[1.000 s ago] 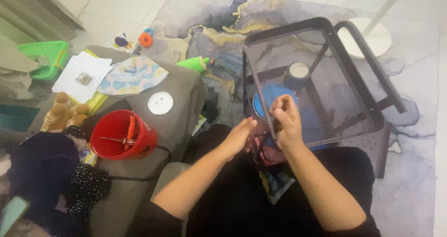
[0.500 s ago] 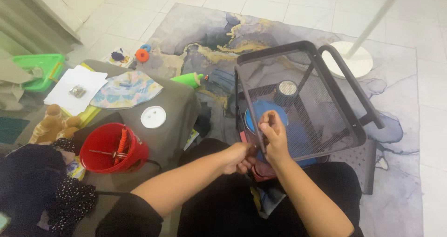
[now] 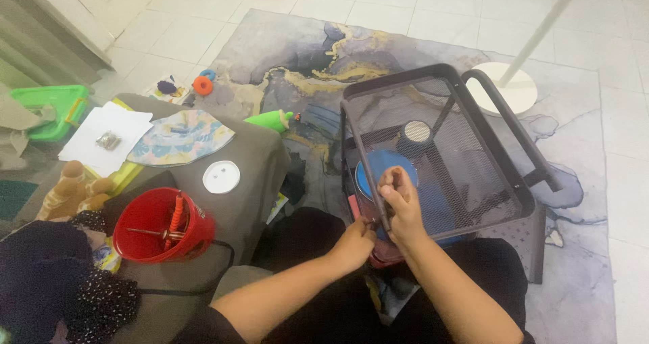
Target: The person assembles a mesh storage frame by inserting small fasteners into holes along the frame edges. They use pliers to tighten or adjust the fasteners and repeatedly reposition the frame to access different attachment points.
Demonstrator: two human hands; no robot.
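At six o'clock of the black mesh cart tray (image 3: 466, 161), on its near rim, both hands are met. The right hand (image 3: 400, 205) is closed round a small tool held upright against the rim bar, fingers (image 3: 392, 182) clamped together on it; the left hand (image 3: 353, 244) is pinched at the same joint, though what is held there cannot be told. The tray is judged stiff, light metal, best gripped by its tubular rim or the curved handle (image 3: 514, 124) at two o'clock. Beneath the mesh a blue round lid (image 3: 378, 165) is seen. At nine o'clock, a grey cushioned seat (image 3: 257, 155) carries a white round disc (image 3: 221, 177), a red bucket (image 3: 159, 226) and white paper (image 3: 108, 136).
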